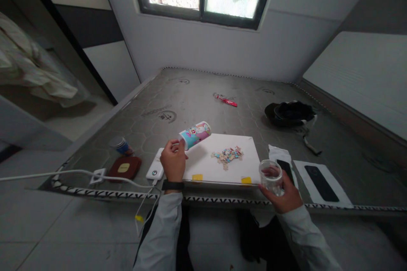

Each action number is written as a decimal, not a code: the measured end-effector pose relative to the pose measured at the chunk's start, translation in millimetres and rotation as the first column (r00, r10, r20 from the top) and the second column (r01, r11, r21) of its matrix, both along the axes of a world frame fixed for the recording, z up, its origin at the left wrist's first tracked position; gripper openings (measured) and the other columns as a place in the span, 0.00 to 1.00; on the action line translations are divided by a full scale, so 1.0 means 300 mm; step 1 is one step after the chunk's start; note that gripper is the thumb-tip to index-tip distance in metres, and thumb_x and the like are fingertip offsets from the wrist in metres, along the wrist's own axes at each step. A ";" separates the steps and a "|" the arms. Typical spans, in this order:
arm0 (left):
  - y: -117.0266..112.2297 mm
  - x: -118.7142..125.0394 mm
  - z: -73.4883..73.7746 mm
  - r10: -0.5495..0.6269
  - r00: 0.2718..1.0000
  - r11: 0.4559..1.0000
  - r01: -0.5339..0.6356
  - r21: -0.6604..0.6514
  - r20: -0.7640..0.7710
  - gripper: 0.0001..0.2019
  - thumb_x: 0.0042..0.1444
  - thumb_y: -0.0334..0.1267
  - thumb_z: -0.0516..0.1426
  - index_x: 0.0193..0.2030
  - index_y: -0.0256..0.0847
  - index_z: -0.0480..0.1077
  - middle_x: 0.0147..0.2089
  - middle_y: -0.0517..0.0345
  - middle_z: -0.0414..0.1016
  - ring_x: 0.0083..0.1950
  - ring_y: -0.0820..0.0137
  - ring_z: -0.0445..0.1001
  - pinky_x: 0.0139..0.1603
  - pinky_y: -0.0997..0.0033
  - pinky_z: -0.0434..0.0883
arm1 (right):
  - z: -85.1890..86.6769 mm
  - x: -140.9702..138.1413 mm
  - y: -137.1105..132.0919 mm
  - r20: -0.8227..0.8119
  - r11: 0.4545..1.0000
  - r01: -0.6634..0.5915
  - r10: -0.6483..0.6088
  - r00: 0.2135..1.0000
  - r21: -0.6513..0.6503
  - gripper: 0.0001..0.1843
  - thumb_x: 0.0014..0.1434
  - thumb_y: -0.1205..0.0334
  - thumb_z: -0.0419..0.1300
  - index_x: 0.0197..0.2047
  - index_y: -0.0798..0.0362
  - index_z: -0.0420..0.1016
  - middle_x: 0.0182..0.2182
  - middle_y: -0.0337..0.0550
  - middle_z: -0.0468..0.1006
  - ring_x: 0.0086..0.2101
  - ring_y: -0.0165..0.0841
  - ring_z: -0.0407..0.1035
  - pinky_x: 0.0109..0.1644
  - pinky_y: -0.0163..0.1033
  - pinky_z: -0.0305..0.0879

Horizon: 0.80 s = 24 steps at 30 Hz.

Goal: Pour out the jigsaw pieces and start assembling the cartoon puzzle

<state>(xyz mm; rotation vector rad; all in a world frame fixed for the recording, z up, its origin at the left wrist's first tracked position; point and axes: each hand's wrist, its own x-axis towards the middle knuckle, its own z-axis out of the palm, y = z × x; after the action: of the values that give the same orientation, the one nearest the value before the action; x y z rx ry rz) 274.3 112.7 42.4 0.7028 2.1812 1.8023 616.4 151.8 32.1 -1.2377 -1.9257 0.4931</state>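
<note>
1. One printed container (195, 134) hangs tilted above the back left of the white box (237, 140), gripped near its left end by the left hand (174, 159). It looks like light card with a smooth face; a hard squeeze would probably dent it, so the firmer rim suits the fingers best. Its inside is hidden.

2. The clear cup (270, 174) sits in the right hand (286, 195), just beyond the box's right front corner, with fingers and thumb wrapped around its lower wall. It seems stiff and slick, and perhaps breakable; whether it is glass or plastic cannot be told. A low, wide hold on the wall suits it.

3. The two hands are well apart, each closed on its own vessel.

4. Between them, loose pieces (228, 155) lie heaped on the box, untouched. They look thin, flat and very light, easily scattered, and are best pinched by their edges.

5. Farther out, a white power bank (155, 166) lies just beside the left hand, and a dark phone (321, 183) lies right of the right hand.
</note>
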 end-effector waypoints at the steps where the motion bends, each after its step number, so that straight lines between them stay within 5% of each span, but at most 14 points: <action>1: 0.004 0.002 -0.009 0.004 1.000 0.998 -0.005 -0.066 -0.026 0.13 0.59 0.49 0.57 0.39 0.41 0.70 0.25 0.63 0.77 0.18 0.73 0.72 0.22 0.76 0.65 | -0.014 -0.012 -0.018 -0.027 1.000 -0.008 0.008 1.000 -0.026 0.28 0.54 0.43 0.66 0.54 0.47 0.71 0.45 0.46 0.82 0.43 0.43 0.78 0.46 0.47 0.75; 10: 0.053 0.093 -0.101 -0.133 0.959 0.940 0.042 -0.338 -0.250 0.08 0.62 0.44 0.56 0.40 0.44 0.74 0.34 0.54 0.84 0.37 0.61 0.82 0.41 0.66 0.71 | -0.120 -0.114 -0.109 -0.242 0.982 -0.098 0.057 0.969 -0.160 0.32 0.52 0.46 0.69 0.56 0.49 0.69 0.46 0.50 0.81 0.46 0.45 0.77 0.53 0.55 0.73; 17: -0.031 -0.007 -0.001 -0.353 0.899 0.877 0.223 -0.425 -0.258 0.14 0.58 0.44 0.62 0.50 0.47 0.77 0.51 0.57 0.83 0.48 0.63 0.81 0.48 0.67 0.72 | -0.048 -0.207 -0.055 -0.261 0.980 -0.165 0.133 0.956 -0.107 0.28 0.53 0.49 0.68 0.55 0.47 0.70 0.46 0.49 0.82 0.45 0.42 0.77 0.52 0.49 0.74; 19: -0.061 -0.069 0.020 -0.308 0.895 0.864 0.120 -0.489 -0.324 0.13 0.62 0.43 0.59 0.53 0.48 0.76 0.53 0.56 0.82 0.51 0.61 0.79 0.51 0.65 0.72 | -0.028 -0.206 -0.027 -0.229 0.974 -0.212 0.188 0.955 -0.085 0.30 0.51 0.51 0.71 0.55 0.48 0.70 0.46 0.49 0.82 0.44 0.42 0.78 0.51 0.49 0.75; 21: -0.073 -0.115 0.004 -0.248 0.891 0.805 -0.029 -0.593 -0.381 0.16 0.65 0.41 0.54 0.57 0.47 0.73 0.56 0.52 0.79 0.55 0.58 0.77 0.53 0.61 0.71 | -0.018 -0.197 -0.006 -0.225 0.974 -0.211 0.189 0.956 -0.080 0.32 0.50 0.51 0.72 0.56 0.48 0.70 0.46 0.49 0.82 0.45 0.43 0.78 0.51 0.49 0.75; 24: -0.057 -0.145 -0.090 -0.316 0.899 0.677 -0.011 -0.736 -0.304 0.17 0.63 0.36 0.56 0.58 0.39 0.74 0.57 0.40 0.76 0.56 0.54 0.76 0.54 0.59 0.71 | -0.019 -0.194 -0.003 -0.257 0.980 -0.178 0.150 0.955 -0.087 0.32 0.51 0.50 0.71 0.56 0.48 0.69 0.47 0.50 0.82 0.48 0.45 0.77 0.55 0.51 0.73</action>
<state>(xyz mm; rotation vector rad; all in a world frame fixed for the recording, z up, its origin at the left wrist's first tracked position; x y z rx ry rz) 230.8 95.7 15.5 1.0718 2.6928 0.5836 558.2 150.9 26.4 -1.0312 -1.8125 0.8122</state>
